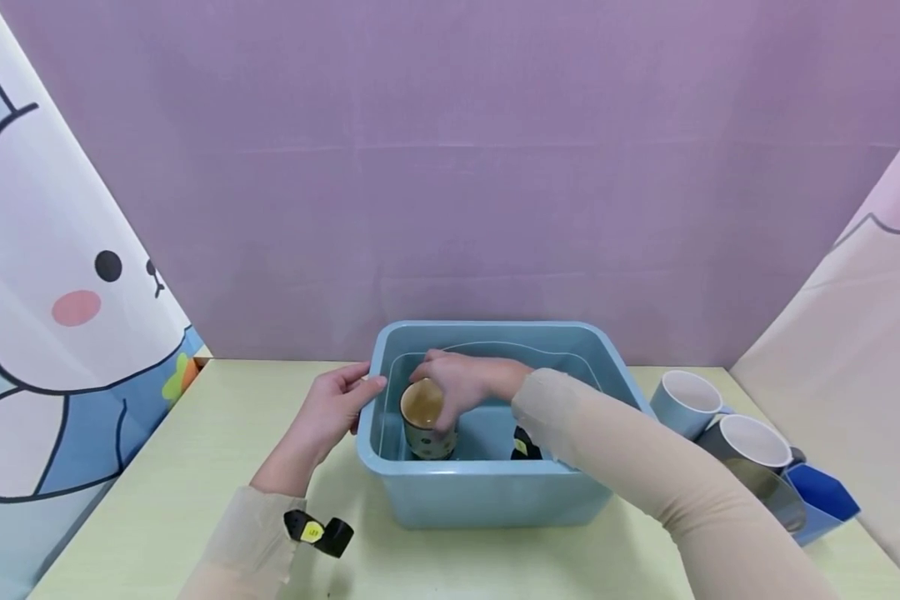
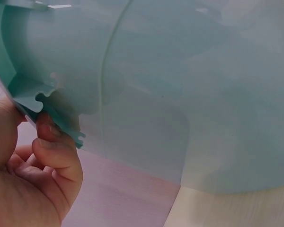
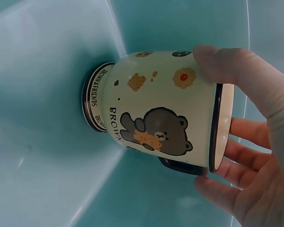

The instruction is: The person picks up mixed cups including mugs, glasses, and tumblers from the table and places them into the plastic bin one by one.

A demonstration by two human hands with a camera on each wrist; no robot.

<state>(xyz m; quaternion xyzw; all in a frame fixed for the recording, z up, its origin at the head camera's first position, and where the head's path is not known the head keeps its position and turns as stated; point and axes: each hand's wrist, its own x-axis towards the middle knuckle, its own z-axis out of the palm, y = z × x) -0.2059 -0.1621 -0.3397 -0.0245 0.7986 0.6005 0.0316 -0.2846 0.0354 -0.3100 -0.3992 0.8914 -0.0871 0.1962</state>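
Inside the light blue plastic tub [image 1: 495, 496], near its left end, stands a cream mug [image 1: 429, 442] with a tan inside. The right wrist view shows a brown bear and cookies printed on the mug [image 3: 156, 109], with a dark rim, a dark handle and a lettered band round its narrow base. My right hand [image 1: 461, 387] reaches over the tub and grips this mug near its rim, thumb on one side and fingers on the other. My left hand [image 1: 333, 408] holds the tub's left rim between thumb and fingers, also seen in the left wrist view.
To the right of the tub stand a light blue mug [image 1: 686, 406] and a dark grey mug [image 1: 753, 442], both white inside. Closer by are a translucent rounded piece [image 1: 771, 497] and a blue angular container [image 1: 828, 500]. A purple cloth [image 1: 457, 183] hangs behind the table.
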